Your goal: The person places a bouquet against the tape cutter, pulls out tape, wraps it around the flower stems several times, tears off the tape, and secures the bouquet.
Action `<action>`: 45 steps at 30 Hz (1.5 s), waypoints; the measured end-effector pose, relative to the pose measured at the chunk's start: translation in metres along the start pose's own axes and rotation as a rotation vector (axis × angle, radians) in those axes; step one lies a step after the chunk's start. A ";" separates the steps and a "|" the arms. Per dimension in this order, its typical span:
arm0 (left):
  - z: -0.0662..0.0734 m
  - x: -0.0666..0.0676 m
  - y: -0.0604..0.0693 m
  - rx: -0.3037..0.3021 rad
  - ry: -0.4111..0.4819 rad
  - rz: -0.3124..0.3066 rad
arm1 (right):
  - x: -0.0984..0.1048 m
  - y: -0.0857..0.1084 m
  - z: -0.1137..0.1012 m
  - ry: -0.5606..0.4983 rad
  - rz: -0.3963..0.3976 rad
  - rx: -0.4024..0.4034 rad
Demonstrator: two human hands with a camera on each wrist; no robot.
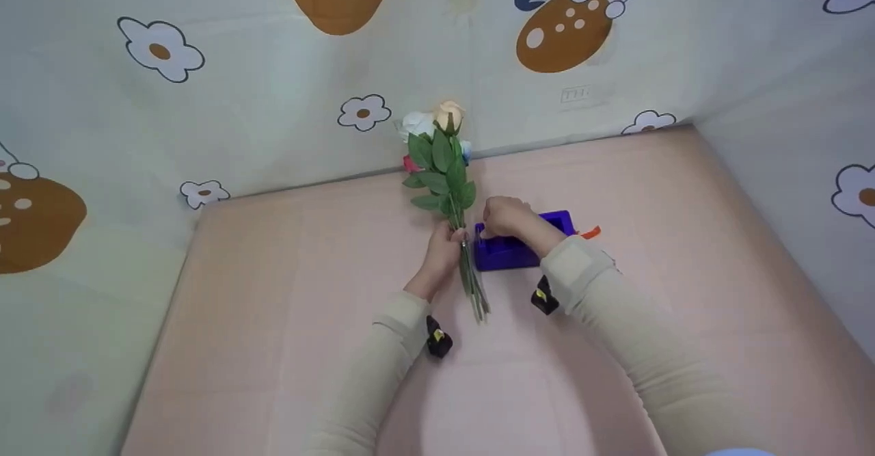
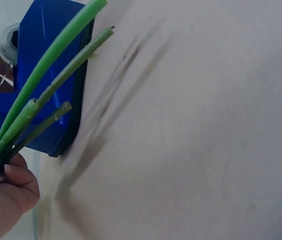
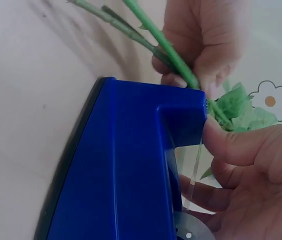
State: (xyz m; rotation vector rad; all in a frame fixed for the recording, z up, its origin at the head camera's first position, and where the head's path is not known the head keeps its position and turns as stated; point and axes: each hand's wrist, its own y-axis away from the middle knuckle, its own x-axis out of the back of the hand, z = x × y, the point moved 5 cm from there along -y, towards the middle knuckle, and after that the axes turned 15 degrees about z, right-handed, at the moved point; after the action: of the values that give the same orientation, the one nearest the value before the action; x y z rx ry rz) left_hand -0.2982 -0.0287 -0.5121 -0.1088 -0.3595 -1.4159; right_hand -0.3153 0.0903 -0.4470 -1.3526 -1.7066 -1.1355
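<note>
My left hand (image 1: 443, 254) grips a bunch of artificial flowers (image 1: 441, 158) by the stems, with white, peach and red blooms pointing away from me. Its thumb and fingers pinch the green stems (image 2: 56, 82) in the left wrist view, where the cut ends stick out. Just right of the stems stands a blue tape dispenser (image 1: 509, 259). My right hand (image 1: 511, 218) is at its cutter end. In the right wrist view a strip of clear tape (image 3: 196, 165) runs from the roll (image 3: 193, 227) up to the cutter, and the thumb and curled fingers pinch it there, partly hidden.
An orange strip (image 1: 590, 232) pokes out beyond the dispenser's right end. Black devices (image 1: 438, 338) hang under both wrists. The pink tabletop (image 1: 273, 319) meets a patterned cloth wall (image 1: 273, 100) behind the blooms. A light-blue edge (image 1: 738, 452) shows at the bottom right.
</note>
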 end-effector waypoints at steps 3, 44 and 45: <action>-0.004 -0.004 0.001 0.003 -0.011 0.005 | 0.000 0.000 -0.002 0.000 -0.006 0.003; -0.009 0.000 0.003 0.081 0.149 -0.013 | -0.020 -0.022 0.019 -0.036 0.141 0.144; -0.017 -0.001 -0.005 0.040 0.194 -0.029 | -0.012 -0.010 0.011 -0.032 0.144 0.145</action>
State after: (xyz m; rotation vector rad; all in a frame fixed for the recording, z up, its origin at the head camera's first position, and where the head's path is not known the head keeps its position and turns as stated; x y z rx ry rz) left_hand -0.3003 -0.0336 -0.5295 0.0664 -0.2295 -1.4337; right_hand -0.3221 0.0952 -0.4645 -1.3844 -1.6512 -0.8966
